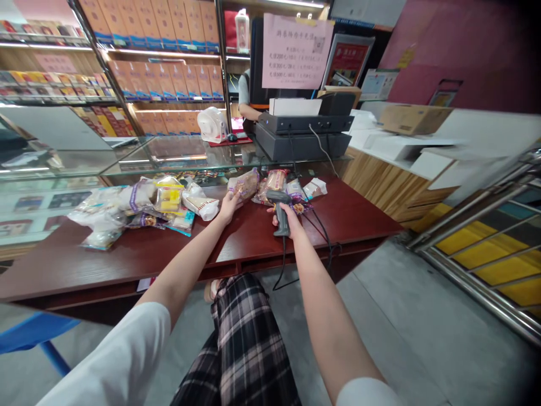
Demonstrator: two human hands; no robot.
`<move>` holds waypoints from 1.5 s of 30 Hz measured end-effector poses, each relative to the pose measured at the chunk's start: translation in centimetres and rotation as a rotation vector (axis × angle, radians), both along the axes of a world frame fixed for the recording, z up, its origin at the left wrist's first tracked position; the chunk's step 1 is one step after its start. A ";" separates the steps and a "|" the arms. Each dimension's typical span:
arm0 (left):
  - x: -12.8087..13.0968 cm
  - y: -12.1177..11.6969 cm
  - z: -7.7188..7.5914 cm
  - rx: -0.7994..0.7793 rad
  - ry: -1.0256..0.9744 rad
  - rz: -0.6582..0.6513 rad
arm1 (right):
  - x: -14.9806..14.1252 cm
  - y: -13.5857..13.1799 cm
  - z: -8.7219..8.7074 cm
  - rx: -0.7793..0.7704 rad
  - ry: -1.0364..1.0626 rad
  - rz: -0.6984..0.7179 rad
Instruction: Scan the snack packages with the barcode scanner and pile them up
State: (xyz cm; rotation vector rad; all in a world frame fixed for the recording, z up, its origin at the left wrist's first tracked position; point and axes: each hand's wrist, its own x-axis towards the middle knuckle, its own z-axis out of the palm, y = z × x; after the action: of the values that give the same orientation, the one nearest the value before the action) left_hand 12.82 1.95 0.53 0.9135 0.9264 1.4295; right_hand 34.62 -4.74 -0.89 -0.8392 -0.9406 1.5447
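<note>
My right hand (291, 221) is wrapped round the handle of a grey barcode scanner (282, 213), whose black cord hangs below the table edge. With my left hand (229, 206) I grip the near end of a clear bag of bread (245, 184) with purple print, tilted up on the dark red table (224, 239). Just behind the scanner lies another bread package (276, 179) with a red label. To the left sit a white packet (198, 200), a yellow-labelled package (169, 194) and a heap of clear plastic bags (101, 211).
A glass counter (169, 151) runs along the table's back, carrying a white fan (212, 124) and a black cash register (302, 138). Another person's arm (249, 104) shows behind it. A metal railing (477, 254) stands at right, a blue stool (38, 332) at lower left.
</note>
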 end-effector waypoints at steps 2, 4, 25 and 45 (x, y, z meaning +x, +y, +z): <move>-1.4 -0.8 -0.3 0.032 -0.021 -0.035 | 0.1 0.0 0.0 -0.015 0.010 0.043; -2.1 -1.2 -0.6 0.041 -0.057 -0.031 | 0.2 -0.1 0.1 -0.042 -0.003 0.074; -1.5 -0.7 -2.9 0.745 0.833 0.045 | 0.4 -0.6 0.8 -0.155 0.080 -0.068; -1.7 -1.9 -1.5 0.377 1.026 0.116 | 0.0 -0.9 1.2 -0.142 0.082 -0.069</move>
State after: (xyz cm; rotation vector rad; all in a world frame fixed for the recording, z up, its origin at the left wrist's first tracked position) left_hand 11.08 0.08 -0.94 1.9921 1.4777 1.2132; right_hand 34.59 -5.63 0.35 -0.8925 -0.7425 1.5870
